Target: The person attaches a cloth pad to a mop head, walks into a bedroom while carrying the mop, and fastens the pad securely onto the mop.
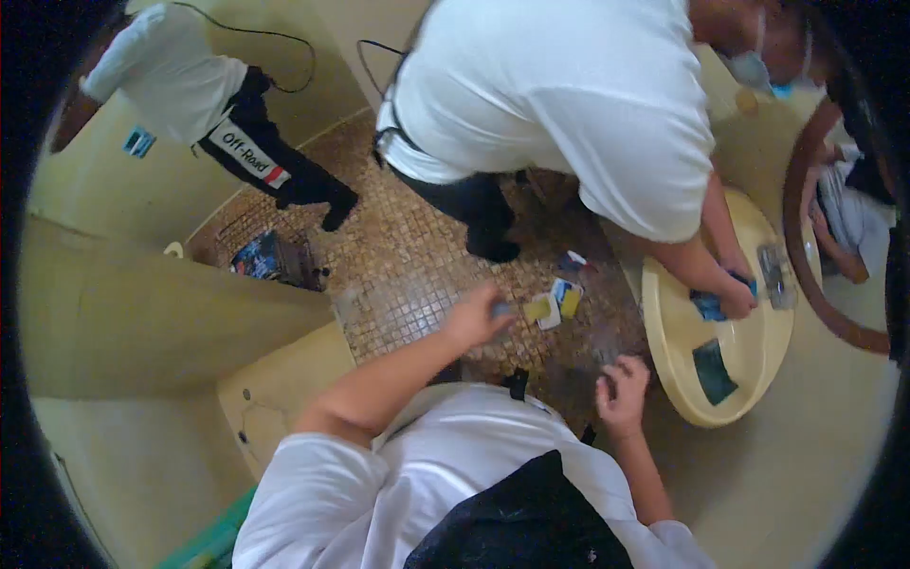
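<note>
My left hand (477,318) reaches over the tiled floor, its fingers curled around a small bluish thing that is too blurred to name. Just beyond its fingertips, yellow pieces (570,302) and white-and-blue packaging (550,320) lie on the floor. My right hand (623,392) is near the left side of the yellow sink (678,384), its fingers loosely bent and apart, with nothing visible in it. Inside the sink lies a dark green pad (713,371). Another person's hands hold a blue cloth-like item (709,305) in the basin.
A person in a white shirt (569,104) bends over the sink from the far side. Another person (180,85) stands at the upper left. A dark box-like item (270,258) sits on the floor at the left. A round brown-framed mirror (804,242) hangs at the right.
</note>
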A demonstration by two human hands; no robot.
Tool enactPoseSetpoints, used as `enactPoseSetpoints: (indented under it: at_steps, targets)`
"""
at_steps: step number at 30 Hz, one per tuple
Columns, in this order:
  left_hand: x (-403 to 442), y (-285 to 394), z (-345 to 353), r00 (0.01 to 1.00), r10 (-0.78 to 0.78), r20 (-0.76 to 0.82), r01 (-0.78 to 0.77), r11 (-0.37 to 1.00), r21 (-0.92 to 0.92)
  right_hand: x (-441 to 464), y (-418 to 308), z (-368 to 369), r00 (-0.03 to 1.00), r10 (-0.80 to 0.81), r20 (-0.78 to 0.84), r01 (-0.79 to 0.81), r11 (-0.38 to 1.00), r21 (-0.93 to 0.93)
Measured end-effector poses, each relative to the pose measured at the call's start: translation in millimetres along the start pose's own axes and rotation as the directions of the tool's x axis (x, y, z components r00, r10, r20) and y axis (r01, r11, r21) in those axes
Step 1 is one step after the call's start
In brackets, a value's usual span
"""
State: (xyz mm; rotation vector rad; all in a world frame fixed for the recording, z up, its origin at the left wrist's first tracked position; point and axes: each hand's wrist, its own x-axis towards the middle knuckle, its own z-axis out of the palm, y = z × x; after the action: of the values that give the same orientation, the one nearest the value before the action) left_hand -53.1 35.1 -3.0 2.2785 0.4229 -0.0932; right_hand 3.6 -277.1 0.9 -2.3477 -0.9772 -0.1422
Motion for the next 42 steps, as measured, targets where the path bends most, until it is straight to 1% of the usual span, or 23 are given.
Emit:
enactPoseSetpoints:
  at_steps: [2,3,5,8,10,11,13,14,15,18,21,24,25,28,29,30,32,33,34,36,39,41,42]
  targets:
    - [-25,-60,-23,0.955,-0.232,-0.186,0.214,0.97,-0.114,13,-13,19,0.983,-0.04,0.18,0.035,0.999,0.03]
    - [-41,-91,-38,0.898,-0.351,-0.265,0.319,0.934,-0.159,24,-23,36,0.959,-0.008,0.283,-0.042,0.984,0.172]
    - [-63,-137,-82,0.812,-0.42,-0.407,0.391,0.907,-0.155,61,-45,72,0.886,-0.011,0.463,-0.201,0.891,0.407]
    - [-75,-175,-122,0.65,-0.609,-0.454,0.298,0.754,-0.585,144,-98,124,0.832,-0.322,0.453,0.116,0.898,0.425]
    - [-73,-222,-134,0.646,-0.657,-0.389,0.197,0.636,-0.746,194,-156,164,0.766,-0.373,0.524,0.147,0.894,0.422]
    - [-68,-241,-151,0.646,-0.674,-0.358,0.16,0.578,-0.8,218,-187,187,0.736,-0.396,0.55,0.148,0.886,0.439]
    - [-48,-265,-193,0.711,-0.624,-0.325,0.156,0.59,-0.792,263,-241,247,0.711,-0.542,0.449,0.28,0.803,0.526]
    - [-44,-270,-214,0.743,-0.602,-0.292,0.162,0.585,-0.794,284,-273,270,0.681,-0.567,0.463,0.294,0.792,0.535]
    - [-40,-264,-249,0.754,-0.647,-0.118,0.273,0.47,-0.839,308,-306,287,0.651,-0.594,0.472,0.312,0.776,0.548]
    - [-33,-247,-325,0.869,-0.434,-0.239,0.054,0.563,-0.825,360,-377,300,0.635,-0.73,0.251,0.458,0.618,0.639]
    - [-18,-243,-391,0.783,-0.452,-0.427,0.016,0.701,-0.713,415,-427,322,0.569,-0.703,0.427,0.294,0.659,0.693]
    - [3,-271,-433,0.68,-0.519,-0.518,-0.134,0.607,-0.783,478,-457,360,0.533,-0.783,0.32,0.252,0.508,0.824]
    - [13,-283,-446,0.642,-0.541,-0.544,-0.188,0.576,-0.795,504,-467,381,0.484,-0.795,0.367,0.193,0.506,0.841]
    - [36,-305,-488,0.586,-0.564,-0.582,-0.155,0.627,-0.764,578,-496,425,0.317,-0.876,0.363,0.087,0.408,0.909]
    - [45,-306,-501,0.58,-0.543,-0.607,-0.184,0.639,-0.747,604,-505,429,0.262,-0.842,0.472,0.0,0.489,0.872]
    - [50,-310,-515,0.576,-0.545,-0.608,-0.194,0.632,-0.75,626,-508,454,0.282,-0.862,0.421,-0.015,0.435,0.9]
    - [53,-307,-551,0.563,-0.544,-0.622,-0.248,0.607,-0.755,671,-531,413,0.319,-0.757,0.57,-0.228,0.523,0.821]
    - [60,-293,-566,0.525,-0.613,-0.59,-0.241,0.558,-0.794,682,-535,445,0.392,-0.774,0.498,-0.277,0.417,0.866]
    - [62,-295,-576,0.552,-0.589,-0.591,-0.16,0.621,-0.768,697,-542,439,0.395,-0.728,0.561,-0.501,0.341,0.795]
    - [68,-313,-591,0.608,-0.541,-0.58,-0.008,0.727,-0.687,723,-545,450,0.426,-0.665,0.613,-0.555,0.343,0.758]
    - [94,-335,-601,0.674,-0.491,-0.552,0.023,0.761,-0.649,759,-543,468,0.452,-0.729,0.514,-0.249,0.45,0.857]
    - [131,-347,-620,0.711,-0.537,-0.454,0.127,0.733,-0.668,789,-534,451,0.462,-0.626,0.628,-0.205,0.613,0.763]
    - [150,-355,-628,0.749,-0.494,-0.441,0.103,0.745,-0.66,802,-529,445,0.474,-0.563,0.677,-0.186,0.688,0.702]
